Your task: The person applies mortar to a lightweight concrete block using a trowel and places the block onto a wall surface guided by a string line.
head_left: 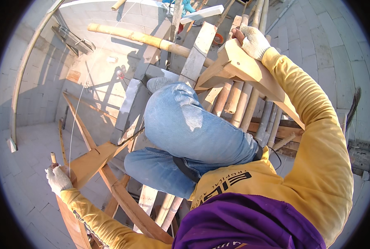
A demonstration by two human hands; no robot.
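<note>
My right hand [254, 42], in a white knit glove with bare fingertips, is closed over the upper end of a thick, pale wooden beam [255, 74]. This beam joins another timber at an angle. Far to the left, my gloved left hand [59, 179] is closed beside the end of a second wooden beam [91, 164]. A short, pale stick [53, 157] sticks up by its fingertips; whether the hand grips the stick or the beam is hidden. A thin white string [72, 135] runs upward from near that hand.
My bent jeans-clad legs [193, 124] lie between the beams, above several bamboo poles [243, 103]. A thick bamboo pole [139, 37] crosses ahead. Pale block walls [317, 45] stand around, and the floor [29, 166] is far below. Part of another person [185, 6] shows at the top.
</note>
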